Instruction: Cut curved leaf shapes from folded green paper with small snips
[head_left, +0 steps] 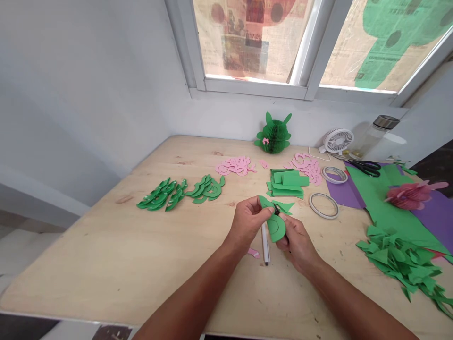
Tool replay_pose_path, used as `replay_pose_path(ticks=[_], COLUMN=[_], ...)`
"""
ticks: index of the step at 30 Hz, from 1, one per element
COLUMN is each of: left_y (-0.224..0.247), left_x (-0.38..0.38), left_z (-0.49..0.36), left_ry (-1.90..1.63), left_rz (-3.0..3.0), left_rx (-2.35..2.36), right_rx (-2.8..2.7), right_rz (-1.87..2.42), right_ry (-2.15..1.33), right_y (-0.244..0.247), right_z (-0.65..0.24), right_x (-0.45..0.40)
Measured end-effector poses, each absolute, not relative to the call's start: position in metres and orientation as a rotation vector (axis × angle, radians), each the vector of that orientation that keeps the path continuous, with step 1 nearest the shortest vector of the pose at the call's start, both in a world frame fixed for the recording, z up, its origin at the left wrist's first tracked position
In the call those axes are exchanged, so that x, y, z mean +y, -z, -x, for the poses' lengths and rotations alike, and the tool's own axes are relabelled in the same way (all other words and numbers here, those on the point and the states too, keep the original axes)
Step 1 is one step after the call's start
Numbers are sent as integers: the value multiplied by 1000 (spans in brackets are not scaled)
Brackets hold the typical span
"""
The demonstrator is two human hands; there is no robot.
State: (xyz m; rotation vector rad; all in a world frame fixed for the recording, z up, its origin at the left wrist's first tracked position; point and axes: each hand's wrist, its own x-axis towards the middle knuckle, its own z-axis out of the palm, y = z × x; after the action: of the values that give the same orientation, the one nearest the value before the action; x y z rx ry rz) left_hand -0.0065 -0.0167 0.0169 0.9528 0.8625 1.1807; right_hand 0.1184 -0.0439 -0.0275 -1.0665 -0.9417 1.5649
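Observation:
My left hand [249,218] pinches a piece of green paper [277,228] between thumb and fingers. The paper has a rounded outer edge and a curved line marked on it. In my right hand [296,240] is a pair of scissors [276,210], mostly hidden by the fingers and the paper; its dark blades meet the paper's upper edge. A pointed green scrap [286,208] sticks out just beyond the blades. Beneath my hands a white pen [265,244] lies on the table, with a small pink paper piece [254,253] beside it.
On the wooden table [148,264] are green cutouts [207,189], pink cutouts [235,165], folded green strips [287,183] and tape rolls [324,206]. Green scraps [403,259] and other black scissors [364,167] lie right. A green paper figure [273,135], fan [338,140] and bottle [375,137] stand behind.

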Motion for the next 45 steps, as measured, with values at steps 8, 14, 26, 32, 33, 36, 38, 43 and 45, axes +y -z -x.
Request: replay_pose_path(ticks=[8,14,26,32,33,36,38,43,45], left_y=[-14,-15,-19,-20,-20,-19,-18,-16,-16], left_x=[-12,-7,-4,-4,-4,-4,-3,-1,-1], left_z=[12,20,31,33,33,33,34,36,37], left_ry=[-1114,-1018,-899,-855,-853,-858,-857,-816,-771], left_rz=[-1013,-1073,-1178,-1203,-1204,-1195,-1190,-1218,-1239], left_rx=[847,845,820,797,796,807,812,830,826], right_rx=[-1004,-1083,-1162,-1147,-1149,-1146,-1130,-1042,-1009], right_rz=[1068,1114,1193,1192,1187,1170,1152,1094,1071], right_ry=[-1554,-1553,-1544,-1555,-1552,-1549,-1562,-1533,-1465], right_y=[27,24,20,18,19,22,22,13,10], right_z=[-119,-121,-122,-122,-122,-123,-124,-127,-128], right_x=[-44,-45,-46,-47,-47,-47,-47,-46,-45])
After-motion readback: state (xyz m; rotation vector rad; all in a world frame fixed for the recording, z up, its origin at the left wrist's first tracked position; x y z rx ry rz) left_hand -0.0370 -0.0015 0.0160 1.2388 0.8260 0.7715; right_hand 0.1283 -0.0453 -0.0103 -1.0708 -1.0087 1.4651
